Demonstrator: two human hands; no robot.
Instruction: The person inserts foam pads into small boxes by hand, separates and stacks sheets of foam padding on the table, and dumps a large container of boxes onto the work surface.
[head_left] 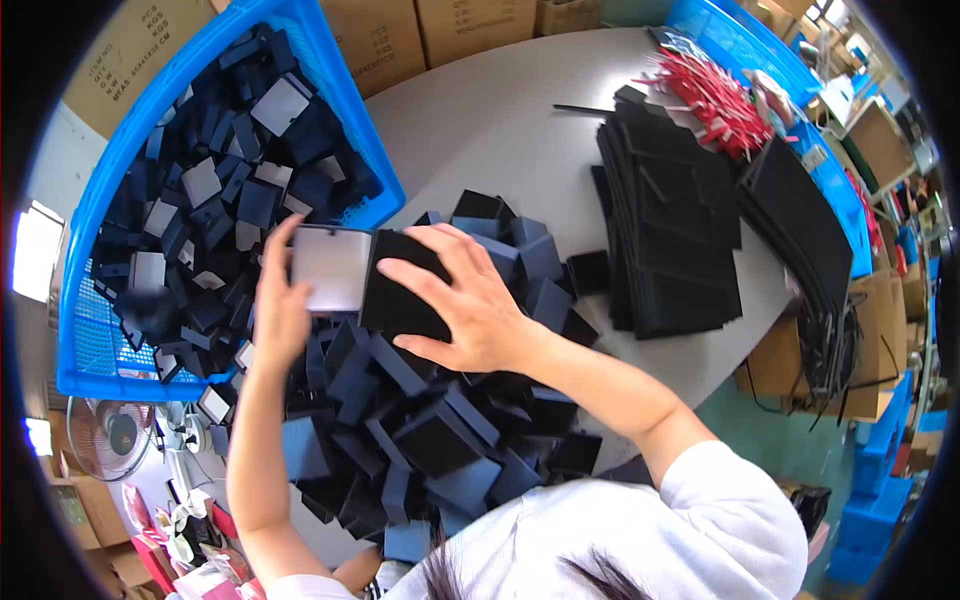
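A small hinged box (333,268) lies opened out between my two hands, one half pale silver inside and the other half black. My left hand (275,300) grips the outer edge of the pale half, thumb and fingers at its side. Over the black half (405,285) spreads my right hand (465,305), its fingertips and thumb holding that half near the top and bottom edges. Whether the black face is a separate pad I cannot tell. Beneath both hands lies a heap of dark blue and black boxes (440,440), many partly open.
A blue plastic crate (385,205) full of similar boxes stands at the left. Stacks of black sheets (670,220) and black strips (810,225) lie on the grey table (480,110), with red-and-white strips (710,100) behind. A fan (110,437) stands lower left; cartons (375,40) line the back.
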